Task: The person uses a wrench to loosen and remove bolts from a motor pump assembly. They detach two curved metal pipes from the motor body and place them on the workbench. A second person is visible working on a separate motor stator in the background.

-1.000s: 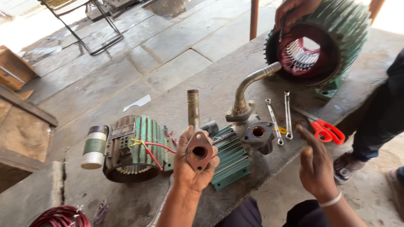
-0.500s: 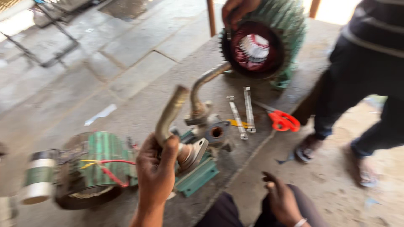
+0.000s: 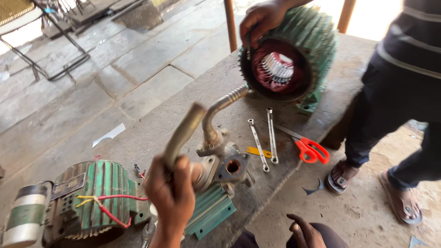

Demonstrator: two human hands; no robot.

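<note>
My left hand [image 3: 171, 195] grips a short metal pipe [image 3: 183, 133] with a flange at its lower end, tilted up to the right. It is held just above a green pump body [image 3: 216, 209] on the concrete slab [image 3: 151, 133]. A second curved pipe [image 3: 220, 108] stands on the pump housing [image 3: 229, 165]. My right hand [image 3: 307, 232] is low at the bottom edge, off the slab, fingers loosely apart and holding nothing.
A green ribbed motor [image 3: 92, 202] with red and yellow wires lies at the left. Two spanners [image 3: 264, 138] and red-handled scissors [image 3: 310, 149] lie on the slab. Another person's hand [image 3: 259, 20] rests on a large green stator [image 3: 289, 59]; their legs [image 3: 395, 115] stand at the right.
My left hand has turned the flanged pipe from upright to slanting and brought it close to the pump. My right hand has dropped from over the slab to below its edge.
</note>
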